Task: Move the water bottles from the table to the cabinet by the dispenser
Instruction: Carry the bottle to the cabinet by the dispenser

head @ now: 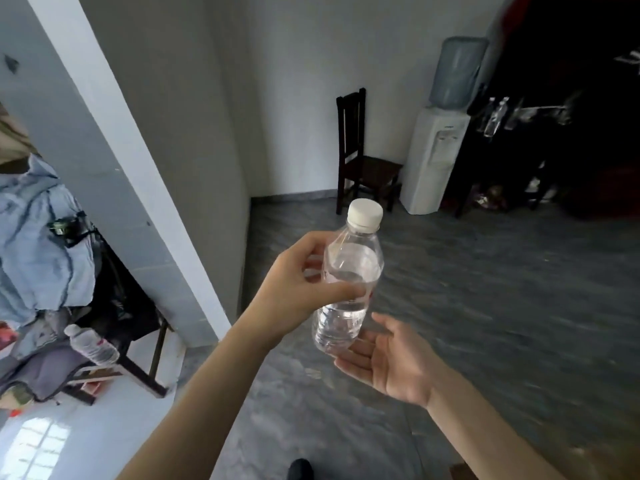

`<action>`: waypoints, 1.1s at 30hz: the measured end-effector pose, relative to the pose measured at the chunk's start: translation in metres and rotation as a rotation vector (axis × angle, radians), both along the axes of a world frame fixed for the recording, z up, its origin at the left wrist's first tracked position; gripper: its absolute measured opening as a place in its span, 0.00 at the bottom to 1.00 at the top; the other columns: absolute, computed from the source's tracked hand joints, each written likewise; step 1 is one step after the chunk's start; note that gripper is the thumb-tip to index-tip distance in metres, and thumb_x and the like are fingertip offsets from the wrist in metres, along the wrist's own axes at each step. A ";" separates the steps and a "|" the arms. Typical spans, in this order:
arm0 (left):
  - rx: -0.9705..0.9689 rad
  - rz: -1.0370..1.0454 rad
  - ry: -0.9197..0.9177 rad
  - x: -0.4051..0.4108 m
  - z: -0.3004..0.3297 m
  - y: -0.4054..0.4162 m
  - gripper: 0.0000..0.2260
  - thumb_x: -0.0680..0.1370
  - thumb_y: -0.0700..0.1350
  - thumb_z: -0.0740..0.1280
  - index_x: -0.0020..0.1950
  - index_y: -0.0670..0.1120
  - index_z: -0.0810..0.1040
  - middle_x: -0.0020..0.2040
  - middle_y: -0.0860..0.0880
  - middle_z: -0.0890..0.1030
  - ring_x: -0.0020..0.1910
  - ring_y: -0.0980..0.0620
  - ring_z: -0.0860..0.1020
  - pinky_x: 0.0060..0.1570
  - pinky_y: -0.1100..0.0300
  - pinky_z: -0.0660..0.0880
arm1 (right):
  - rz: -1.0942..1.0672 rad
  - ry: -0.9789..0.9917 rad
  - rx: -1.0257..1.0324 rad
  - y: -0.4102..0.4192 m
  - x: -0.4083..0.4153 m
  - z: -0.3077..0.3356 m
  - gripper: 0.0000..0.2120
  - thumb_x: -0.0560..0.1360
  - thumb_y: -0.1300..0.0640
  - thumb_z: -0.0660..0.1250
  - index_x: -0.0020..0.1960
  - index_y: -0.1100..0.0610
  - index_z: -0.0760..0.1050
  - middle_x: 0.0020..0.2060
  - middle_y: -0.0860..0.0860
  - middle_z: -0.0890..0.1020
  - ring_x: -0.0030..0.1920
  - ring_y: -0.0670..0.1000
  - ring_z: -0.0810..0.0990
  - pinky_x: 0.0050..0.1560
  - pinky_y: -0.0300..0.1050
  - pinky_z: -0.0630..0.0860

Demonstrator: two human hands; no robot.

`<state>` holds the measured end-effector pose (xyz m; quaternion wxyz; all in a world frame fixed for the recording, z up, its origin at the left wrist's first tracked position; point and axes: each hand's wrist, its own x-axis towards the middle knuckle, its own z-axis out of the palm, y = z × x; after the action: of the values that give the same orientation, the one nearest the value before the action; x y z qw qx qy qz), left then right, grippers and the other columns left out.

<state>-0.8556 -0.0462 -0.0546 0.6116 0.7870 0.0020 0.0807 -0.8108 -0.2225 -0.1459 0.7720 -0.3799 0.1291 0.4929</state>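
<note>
No legible text, small dark mark on white plastic water dispenser (pixel 435 157) front, possibly a brand, unreadable

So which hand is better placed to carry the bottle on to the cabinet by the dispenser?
Left. The left hand already grips the clear plastic bottle with the white cap around its middle, while the right hand lies open, palm up, just under the base, seemingly only supporting it.

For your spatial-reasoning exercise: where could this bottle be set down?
Bare grey floor lies between the dark wooden chair and the left hand holding the clear white-capped bottle. The dark cabinet top beside the white dispenser is crowded with bottles.
</note>
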 end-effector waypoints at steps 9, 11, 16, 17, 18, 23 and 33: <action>-0.001 -0.111 0.003 0.130 0.007 0.066 0.26 0.62 0.49 0.82 0.58 0.58 0.78 0.52 0.54 0.84 0.53 0.54 0.83 0.55 0.59 0.76 | -0.071 -0.008 -0.006 0.061 0.117 0.004 0.28 0.82 0.47 0.56 0.71 0.68 0.70 0.59 0.66 0.80 0.50 0.61 0.83 0.58 0.56 0.79; -0.002 -0.151 0.007 0.160 0.007 0.071 0.26 0.62 0.48 0.82 0.58 0.58 0.78 0.52 0.54 0.84 0.53 0.53 0.83 0.55 0.59 0.76 | -0.111 0.002 -0.005 0.066 0.139 0.003 0.28 0.82 0.46 0.56 0.71 0.68 0.70 0.61 0.66 0.80 0.53 0.61 0.83 0.58 0.56 0.79; -0.027 -0.241 0.002 0.224 0.003 0.069 0.27 0.63 0.47 0.82 0.59 0.57 0.78 0.53 0.54 0.84 0.54 0.53 0.83 0.55 0.59 0.77 | -0.196 0.013 -0.012 0.060 0.190 0.001 0.29 0.82 0.47 0.56 0.71 0.69 0.70 0.60 0.66 0.80 0.51 0.62 0.83 0.56 0.57 0.81; -0.031 -0.252 0.000 0.237 0.003 0.066 0.27 0.62 0.48 0.82 0.58 0.57 0.78 0.53 0.54 0.84 0.54 0.52 0.83 0.55 0.58 0.78 | -0.210 0.012 -0.015 0.057 0.202 0.001 0.29 0.82 0.47 0.56 0.71 0.69 0.69 0.61 0.66 0.79 0.52 0.62 0.83 0.57 0.57 0.80; -0.032 -0.261 0.002 0.251 0.002 0.064 0.27 0.63 0.47 0.82 0.58 0.57 0.78 0.53 0.54 0.84 0.54 0.53 0.83 0.55 0.58 0.78 | -0.220 0.012 -0.015 0.053 0.214 0.000 0.29 0.81 0.47 0.56 0.72 0.69 0.69 0.61 0.66 0.79 0.53 0.62 0.82 0.57 0.57 0.80; -0.019 -0.306 0.024 0.325 -0.002 0.041 0.26 0.67 0.38 0.81 0.60 0.55 0.77 0.54 0.56 0.84 0.54 0.55 0.83 0.53 0.63 0.78 | -0.258 0.012 0.005 0.029 0.279 -0.007 0.29 0.81 0.47 0.57 0.73 0.68 0.68 0.67 0.65 0.76 0.56 0.62 0.81 0.58 0.58 0.80; -0.008 -0.313 0.041 0.470 -0.001 -0.029 0.25 0.69 0.41 0.81 0.59 0.59 0.77 0.56 0.57 0.83 0.57 0.54 0.82 0.58 0.55 0.78 | -0.253 -0.003 0.006 -0.041 0.421 -0.011 0.28 0.82 0.47 0.54 0.70 0.68 0.71 0.64 0.66 0.78 0.57 0.62 0.82 0.58 0.56 0.80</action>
<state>-0.3851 -0.0752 -0.0559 0.6198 0.7766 -0.1078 -0.0315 -0.3898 -0.2631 -0.1570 0.8295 -0.3589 0.1732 0.3913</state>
